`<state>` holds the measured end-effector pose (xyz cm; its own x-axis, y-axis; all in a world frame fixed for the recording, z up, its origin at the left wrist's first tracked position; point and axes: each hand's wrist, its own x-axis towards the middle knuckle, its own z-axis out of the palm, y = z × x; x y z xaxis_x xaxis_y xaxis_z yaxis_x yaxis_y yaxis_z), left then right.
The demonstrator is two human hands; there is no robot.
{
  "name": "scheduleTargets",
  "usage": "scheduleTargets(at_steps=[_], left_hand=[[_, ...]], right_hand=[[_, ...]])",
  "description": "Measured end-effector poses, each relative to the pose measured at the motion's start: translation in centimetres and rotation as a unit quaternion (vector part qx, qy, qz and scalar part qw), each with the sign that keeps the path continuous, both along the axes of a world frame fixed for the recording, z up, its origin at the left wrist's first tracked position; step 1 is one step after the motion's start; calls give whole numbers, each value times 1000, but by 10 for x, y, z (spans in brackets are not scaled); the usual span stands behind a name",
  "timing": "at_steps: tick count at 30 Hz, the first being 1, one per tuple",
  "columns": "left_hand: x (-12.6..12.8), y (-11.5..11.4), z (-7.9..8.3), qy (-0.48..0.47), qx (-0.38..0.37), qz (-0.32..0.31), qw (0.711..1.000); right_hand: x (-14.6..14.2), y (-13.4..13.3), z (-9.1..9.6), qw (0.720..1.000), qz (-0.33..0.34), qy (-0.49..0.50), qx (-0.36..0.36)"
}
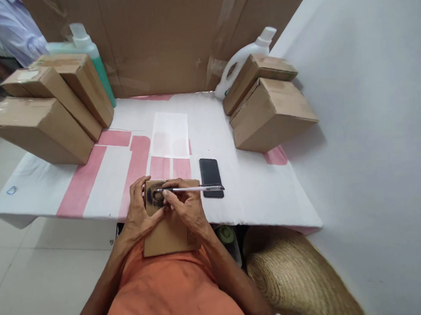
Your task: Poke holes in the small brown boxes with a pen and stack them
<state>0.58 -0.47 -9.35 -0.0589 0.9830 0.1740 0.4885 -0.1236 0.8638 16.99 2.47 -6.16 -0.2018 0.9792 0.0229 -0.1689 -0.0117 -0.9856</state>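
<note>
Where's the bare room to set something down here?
On the tablecloth, right of the phone, before the right boxes; also between the left boxes and left hand. Crowded: both back corners, and front centre around the cardboard and pen.

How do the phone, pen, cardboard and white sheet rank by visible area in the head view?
1. Cardboard, helped by nearness to the camera
2. White sheet
3. Phone
4. Pen, long but thin

Covered bench, left and right sides occupied.
A white-and-pink cloth is covering the bench. Three cartons are standing at left, with a green bottle behind them; two cartons are standing at right, with a white bottle behind. A white sheet is lying between, a black phone nearer the front edge.
</note>
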Motion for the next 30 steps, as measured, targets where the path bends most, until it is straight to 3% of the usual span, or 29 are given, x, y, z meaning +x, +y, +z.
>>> scheduleTargets(at_steps=[9, 14, 18, 20, 22, 25, 30], left_hand=[[-2, 2, -4, 7, -4, -7, 1000], [-3, 1, -4, -1, -14, -3, 1000], [-5, -1, -1, -18, -40, 13, 999], [-6, -2, 1, -18, -53, 24, 998], [-7, -2, 2, -14, -62, 35, 997], [-7, -1, 3, -18, -75, 47, 996], [-7, 1, 3, -23, -88, 57, 994]], right_hand=[[12, 4, 1, 989, 29, -110, 94], [23, 6, 4, 985, -53, -147, 71], [42, 35, 5, 993, -78, -89, 26], [57, 58, 2, 987, -93, -127, 10], [71, 77, -3, 958, -87, -272, -9], [81, 87, -17, 889, -44, -454, -36], [67, 66, -33, 838, -24, -542, -59]])
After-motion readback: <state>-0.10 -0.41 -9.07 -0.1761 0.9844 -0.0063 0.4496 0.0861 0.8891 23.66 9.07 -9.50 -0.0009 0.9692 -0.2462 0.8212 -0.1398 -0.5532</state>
